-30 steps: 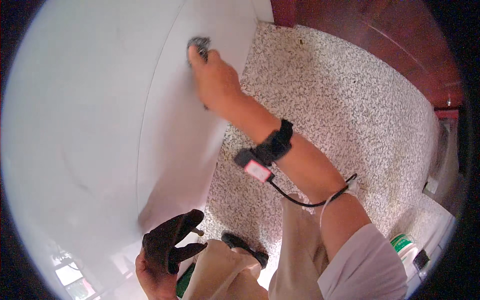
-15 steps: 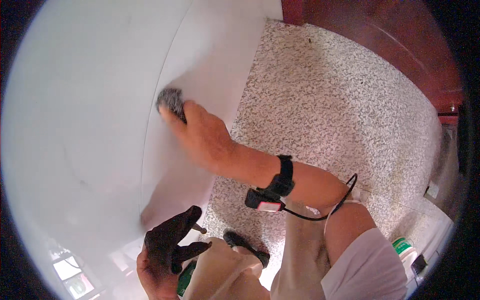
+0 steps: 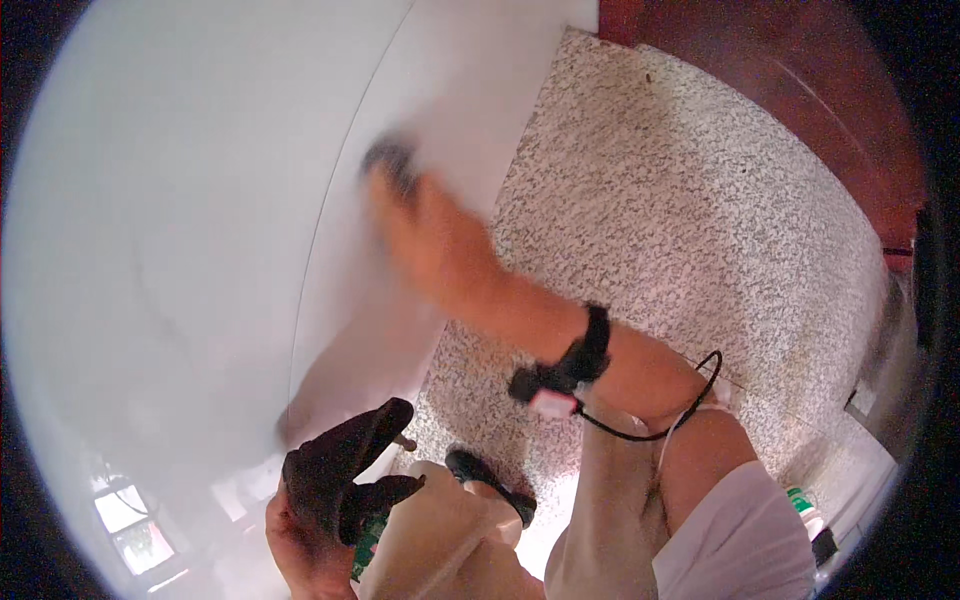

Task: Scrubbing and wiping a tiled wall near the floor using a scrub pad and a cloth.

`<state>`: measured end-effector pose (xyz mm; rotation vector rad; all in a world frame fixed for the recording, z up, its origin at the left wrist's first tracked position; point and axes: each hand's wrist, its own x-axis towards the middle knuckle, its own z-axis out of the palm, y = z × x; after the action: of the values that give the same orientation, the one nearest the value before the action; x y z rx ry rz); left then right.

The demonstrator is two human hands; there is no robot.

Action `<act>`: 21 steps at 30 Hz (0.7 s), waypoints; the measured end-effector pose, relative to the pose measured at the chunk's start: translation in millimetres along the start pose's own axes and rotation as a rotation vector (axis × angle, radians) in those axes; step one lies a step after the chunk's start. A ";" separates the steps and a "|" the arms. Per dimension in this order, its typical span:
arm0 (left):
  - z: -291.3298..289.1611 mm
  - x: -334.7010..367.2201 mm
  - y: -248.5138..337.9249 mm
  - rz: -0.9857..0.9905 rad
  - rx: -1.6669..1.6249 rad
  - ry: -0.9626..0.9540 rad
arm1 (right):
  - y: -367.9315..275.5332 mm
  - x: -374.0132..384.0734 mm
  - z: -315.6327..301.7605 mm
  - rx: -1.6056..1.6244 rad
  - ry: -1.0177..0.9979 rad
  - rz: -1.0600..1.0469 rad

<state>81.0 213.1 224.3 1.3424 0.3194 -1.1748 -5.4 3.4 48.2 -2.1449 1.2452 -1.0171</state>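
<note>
From the head view, our right hand (image 3: 425, 235), blurred, presses a small dark pad (image 3: 388, 158) with fingers closed over it against the white glossy panel (image 3: 200, 200); we judge wiping is underway. Our left hand (image 3: 305, 535), fingers wrapped around a dark cloth (image 3: 335, 475) and green bottle (image 3: 368, 535), waits low; next calls for even strokes over unwiped panel.

Two bare hands show – a right hand (image 3: 425, 235), blurred, and a left hand (image 3: 300, 535) low in the frame; one dark pad (image 3: 388, 160) sits under the right fingers; one dark crumpled cloth (image 3: 335, 470) sits in the left; one black wristband (image 3: 590, 345) with one cable (image 3: 650, 430); one dark shoe (image 3: 490, 485); one white panel (image 3: 200, 200) – one speckled floor (image 3: 700, 230).
</note>
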 end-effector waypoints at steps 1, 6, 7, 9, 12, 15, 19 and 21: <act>-0.1 -1.3 -2.2 0.005 -0.005 0.012 | 15.8 23.1 -11.3 -0.013 0.055 0.133; -31.6 3.3 -4.2 0.145 0.146 0.113 | 48.2 48.7 -8.3 0.034 0.196 0.234; -32.6 1.1 -4.9 0.148 0.135 0.116 | 36.7 38.2 -4.0 0.035 0.144 0.276; -26.2 -4.3 -4.0 0.234 0.158 0.203 | 11.5 8.0 -1.1 0.114 0.048 0.221; -31.1 -13.3 -2.3 0.299 0.155 0.115 | -15.2 -21.9 3.4 0.213 -0.079 0.189; -26.5 -27.9 3.9 0.251 0.015 0.025 | -21.5 -13.1 -1.7 0.302 -0.232 0.285; -44.4 -37.7 7.3 0.367 0.051 -0.146 | -46.3 22.0 -35.4 0.844 -0.498 0.635; -61.8 -31.2 5.5 0.433 0.010 -0.227 | -78.8 30.9 -59.9 0.926 -0.498 0.637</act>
<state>97.8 279.8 233.9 1.1956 -0.1376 -0.9481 -0.2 13.4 151.2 -1.0708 0.8519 -0.5436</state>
